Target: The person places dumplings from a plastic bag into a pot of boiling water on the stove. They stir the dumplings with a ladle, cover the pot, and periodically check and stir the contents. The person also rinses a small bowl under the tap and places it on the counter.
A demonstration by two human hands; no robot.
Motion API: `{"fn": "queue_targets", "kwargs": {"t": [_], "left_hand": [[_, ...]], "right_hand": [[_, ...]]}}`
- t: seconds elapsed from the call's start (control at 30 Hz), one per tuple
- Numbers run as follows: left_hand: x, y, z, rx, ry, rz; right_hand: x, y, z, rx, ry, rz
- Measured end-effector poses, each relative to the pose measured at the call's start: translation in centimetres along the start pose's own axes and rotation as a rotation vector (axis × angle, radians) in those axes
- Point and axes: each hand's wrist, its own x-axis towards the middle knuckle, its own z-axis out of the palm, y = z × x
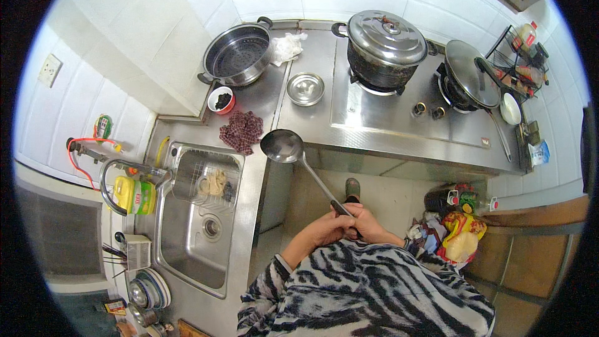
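Note:
In front of my body I hold a metal ladle [282,145] with a dark handle grip. My left hand [323,230] and my right hand [368,223] overlap around that grip, and part of the grip is hidden by the fingers. The ladle's bowl points up and to the left, level with the counter's front edge in the view. Beyond it are a crumpled checked cloth [242,131] and a shallow round metal dish [305,89] with something pale in it.
A lidded pot [387,40] and a lidded wok [471,75] stand on the gas stove. At the back left are a steamer pot [237,54] and a red bowl [221,100]. The sink [192,238] lies left. Bags [461,236] and bottles [440,200] sit on the floor right.

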Motion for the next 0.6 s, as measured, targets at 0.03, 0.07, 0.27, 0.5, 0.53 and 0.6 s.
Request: {"fn": "queue_targets", "kwargs": {"t": [0.03,0.07,0.27,0.5,0.53,0.6], "left_hand": [[0.2,0.0,0.1,0.008,0.000,-0.012],[0.6,-0.3,-0.1,-0.006,-0.017,-0.019],[2.0,-0.7,-0.3,-0.027,-0.042,-0.038],[3.8,0.2,1.0,0.019,-0.064,-0.101],[4.0,0.4,1.1,0.028,-0.064,-0.110],[4.4,0.3,0.9,0.032,-0.073,-0.116]], "right_hand": [[-0.1,0.1,-0.3,-0.010,0.002,-0.010],[-0.2,0.2,-0.6,-0.019,0.004,-0.020],[-0.7,-0.5,-1.4,-0.004,0.046,-0.018],[-1.3,-1.3,-2.6,0.080,0.071,-0.060],[-1.3,-1.4,-2.6,0.078,0.081,-0.066],[-1.4,-1.6,-2.7,0.074,0.100,-0.074]]}}
